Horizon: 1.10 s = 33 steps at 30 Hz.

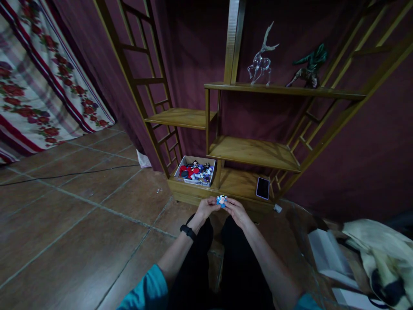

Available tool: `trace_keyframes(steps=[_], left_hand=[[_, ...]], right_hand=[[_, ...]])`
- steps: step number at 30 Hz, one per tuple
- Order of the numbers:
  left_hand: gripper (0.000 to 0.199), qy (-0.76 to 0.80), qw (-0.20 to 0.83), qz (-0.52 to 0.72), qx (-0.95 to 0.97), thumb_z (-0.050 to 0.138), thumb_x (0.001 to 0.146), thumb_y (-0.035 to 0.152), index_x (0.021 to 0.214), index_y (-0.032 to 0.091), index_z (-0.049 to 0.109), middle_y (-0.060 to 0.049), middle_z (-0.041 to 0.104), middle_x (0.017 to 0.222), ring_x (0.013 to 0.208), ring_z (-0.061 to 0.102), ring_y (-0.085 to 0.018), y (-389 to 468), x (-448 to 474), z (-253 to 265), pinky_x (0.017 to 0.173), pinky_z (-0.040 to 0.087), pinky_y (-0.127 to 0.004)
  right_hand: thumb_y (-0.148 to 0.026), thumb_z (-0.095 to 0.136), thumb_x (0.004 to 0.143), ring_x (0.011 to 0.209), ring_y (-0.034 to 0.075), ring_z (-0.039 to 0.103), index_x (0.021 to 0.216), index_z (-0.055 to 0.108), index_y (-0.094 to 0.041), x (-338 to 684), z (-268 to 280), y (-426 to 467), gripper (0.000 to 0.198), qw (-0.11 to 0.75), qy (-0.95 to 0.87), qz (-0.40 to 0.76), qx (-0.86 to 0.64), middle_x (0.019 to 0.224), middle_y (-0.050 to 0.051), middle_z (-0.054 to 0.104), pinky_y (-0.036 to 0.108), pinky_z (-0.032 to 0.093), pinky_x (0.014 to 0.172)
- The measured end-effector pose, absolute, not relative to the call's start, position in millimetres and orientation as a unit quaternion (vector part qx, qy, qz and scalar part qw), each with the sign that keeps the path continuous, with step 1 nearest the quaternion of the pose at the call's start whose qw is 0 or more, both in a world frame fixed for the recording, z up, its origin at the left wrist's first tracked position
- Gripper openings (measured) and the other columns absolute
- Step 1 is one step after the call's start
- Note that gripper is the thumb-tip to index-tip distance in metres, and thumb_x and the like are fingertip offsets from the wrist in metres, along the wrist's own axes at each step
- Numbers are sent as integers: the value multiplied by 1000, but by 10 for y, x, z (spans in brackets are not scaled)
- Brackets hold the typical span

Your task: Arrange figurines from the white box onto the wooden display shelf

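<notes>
Between my two hands, above my knees, is a small blue and white toy figure. My left hand pinches it from the left side, with a black band on that wrist. From the right, the fingers of my right hand close on its other edge. Just beyond my hands, a shallow cardboard box stands on the lowest shelf, filled with several small figures in red, blue, black and white. The figure's finer details are too small to make out.
A wooden display shelf rises in front of me. On its low board lies a phone. Higher up stand a clear deer ornament and a dark green figurine. White boxes and pale cloth lie right; a cable crosses the floor.
</notes>
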<state>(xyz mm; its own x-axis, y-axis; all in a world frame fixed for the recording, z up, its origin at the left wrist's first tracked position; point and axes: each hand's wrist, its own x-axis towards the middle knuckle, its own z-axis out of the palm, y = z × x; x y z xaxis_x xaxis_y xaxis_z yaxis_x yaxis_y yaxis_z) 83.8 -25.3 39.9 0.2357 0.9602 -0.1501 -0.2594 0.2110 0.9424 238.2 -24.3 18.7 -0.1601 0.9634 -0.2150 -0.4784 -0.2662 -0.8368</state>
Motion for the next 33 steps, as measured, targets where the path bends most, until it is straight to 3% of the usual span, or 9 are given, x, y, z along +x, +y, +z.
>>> trace_keyframes(steps=[10, 16, 26, 33], left_hand=[[41, 424, 650, 507, 376, 79, 48, 19, 86, 11, 67, -6, 68, 75, 67, 60, -14, -155, 782, -5, 68, 44, -25], [40, 434, 654, 498, 368, 80, 47, 21, 84, 10, 67, -6, 67, 69, 61, 59, -13, -39, 826, -52, 63, 44, -24], [32, 433, 708, 509, 228, 78, 51, 9, 80, 9, 65, -7, 66, 70, 65, 63, -13, 124, 835, -219, 69, 48, -25], [29, 414, 725, 507, 215, 73, 58, 5, 85, 11, 65, -7, 67, 77, 68, 63, -12, 147, 783, -268, 72, 50, -24]], right_hand=[[-30, 77, 53, 85, 17, 63, 82, 65, -17, 2298, -120, -58, 34, 500, -311, 707, -392, 92, 5, 68, 34, 46, 84], [-33, 76, 53, 82, 18, 63, 83, 65, -19, 2274, -189, 45, 35, 501, -296, 694, -424, 90, 5, 69, 32, 50, 74], [-32, 73, 59, 76, 17, 64, 86, 63, -19, 2239, -329, 209, 32, 498, -301, 691, -428, 86, 5, 69, 30, 52, 68], [-28, 73, 60, 78, 14, 64, 88, 64, -19, 2247, -353, 252, 31, 479, -301, 705, -427, 89, 4, 69, 27, 51, 72]])
